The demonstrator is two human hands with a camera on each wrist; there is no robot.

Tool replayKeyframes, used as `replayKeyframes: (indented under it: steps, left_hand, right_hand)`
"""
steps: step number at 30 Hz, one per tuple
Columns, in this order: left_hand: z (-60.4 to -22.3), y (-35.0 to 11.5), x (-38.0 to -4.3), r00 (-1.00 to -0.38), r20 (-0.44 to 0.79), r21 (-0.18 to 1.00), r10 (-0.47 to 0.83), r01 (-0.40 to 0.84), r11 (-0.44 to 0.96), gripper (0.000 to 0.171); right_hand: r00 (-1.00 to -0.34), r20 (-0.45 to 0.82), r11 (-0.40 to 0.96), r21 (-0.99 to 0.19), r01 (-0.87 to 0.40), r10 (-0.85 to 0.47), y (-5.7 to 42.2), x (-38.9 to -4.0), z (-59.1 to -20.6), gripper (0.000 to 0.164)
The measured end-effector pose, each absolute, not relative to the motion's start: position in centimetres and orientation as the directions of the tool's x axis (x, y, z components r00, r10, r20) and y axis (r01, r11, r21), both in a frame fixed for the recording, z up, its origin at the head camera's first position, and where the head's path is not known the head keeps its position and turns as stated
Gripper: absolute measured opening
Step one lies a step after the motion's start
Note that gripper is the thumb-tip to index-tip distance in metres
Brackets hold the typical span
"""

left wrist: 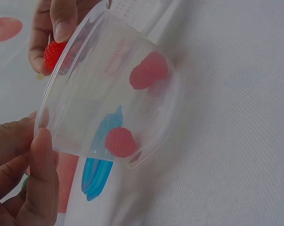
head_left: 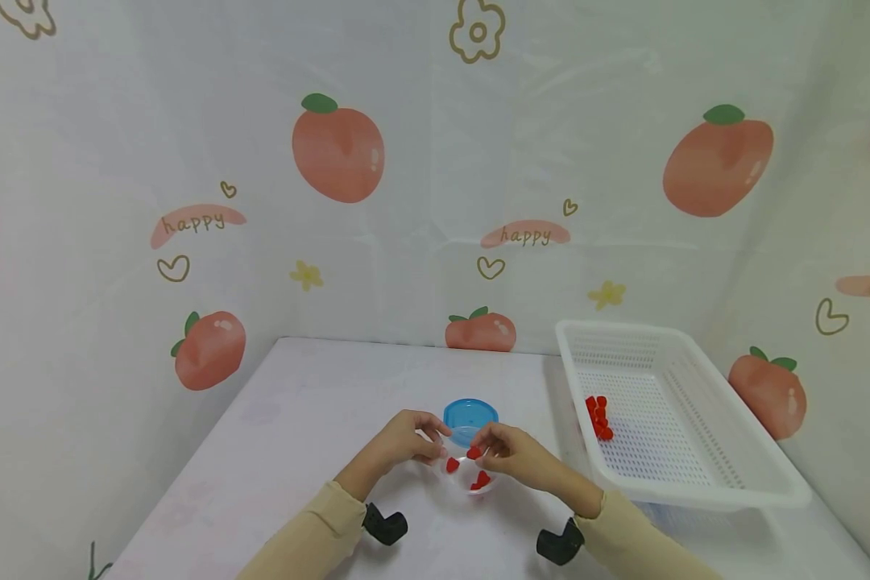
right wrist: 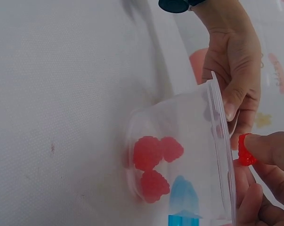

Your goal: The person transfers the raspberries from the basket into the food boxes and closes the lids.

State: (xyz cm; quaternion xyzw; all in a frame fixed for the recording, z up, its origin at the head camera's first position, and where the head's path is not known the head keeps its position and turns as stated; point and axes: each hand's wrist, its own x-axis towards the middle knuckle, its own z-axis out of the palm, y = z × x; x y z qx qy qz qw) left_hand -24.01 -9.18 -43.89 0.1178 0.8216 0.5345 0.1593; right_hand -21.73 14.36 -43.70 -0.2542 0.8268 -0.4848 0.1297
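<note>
A clear plastic tub (left wrist: 104, 70) stands on the table with a few red raspberries (left wrist: 120, 142) at its bottom. My left hand (head_left: 404, 439) pinches the tub's rim between thumb and fingers, at its left side. Over the opening, my right hand (head_left: 511, 453) holds one raspberry (right wrist: 246, 149) between thumb and fingertips, at rim height. Just behind the tub lies a round blue lid (head_left: 470, 412), partly seen through the clear wall in both wrist views.
To the right sits a large white perforated basket (head_left: 667, 419), with several more raspberries (head_left: 598, 417) against its left side. A fruit-printed curtain (head_left: 406, 274) rises behind the white table (head_left: 319, 387). Black wrist cameras (head_left: 386, 525) hang below both forearms.
</note>
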Motion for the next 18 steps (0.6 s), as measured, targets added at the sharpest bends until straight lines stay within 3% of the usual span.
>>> replayKeyframes:
  steps: [18]
  left_hand:
    - [-44.08, -9.32, -24.18, -0.919, -0.138, 0.922, 0.369, 0.016, 0.387, 0.024]
  right_hand:
    - [-0.83, 0.027, 0.41, -0.86, -0.303, -0.557, 14.32, -21.8, -43.81, 0.025]
